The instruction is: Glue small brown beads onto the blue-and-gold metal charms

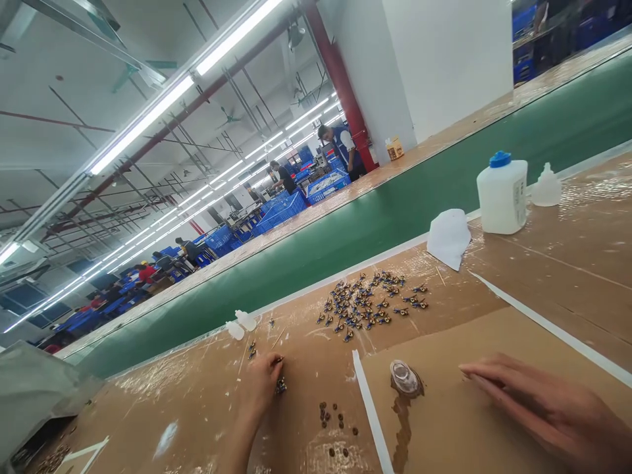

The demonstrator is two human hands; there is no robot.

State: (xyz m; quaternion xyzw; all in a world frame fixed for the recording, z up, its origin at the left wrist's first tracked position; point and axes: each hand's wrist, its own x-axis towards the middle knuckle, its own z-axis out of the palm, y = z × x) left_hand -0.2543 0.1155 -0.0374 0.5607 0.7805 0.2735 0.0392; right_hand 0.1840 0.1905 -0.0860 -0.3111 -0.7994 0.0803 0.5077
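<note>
My left hand [266, 375] is low over the brown table, left of the middle, its thumb and fingers pinched on a small dark part [280, 359]. Just under the fingertips lies another small dark piece [281, 385]. My right hand [538, 401] hovers at the lower right, fingers stretched out and close together; nothing shows in it. Between the hands stands a small round dish [405, 378] with a brown wet stain. Several dark round pieces [324, 416] lie nearer me. Farther off is a loose pile of small blue and gold parts [363, 299].
A green conveyor belt [306, 257] crosses beyond the table. A white bottle with a blue cap [502, 194], a small squeeze bottle [547, 186] and white paper [449, 237] sit back right. Two small bottles [245, 320] are back left. Several people work far off among blue crates.
</note>
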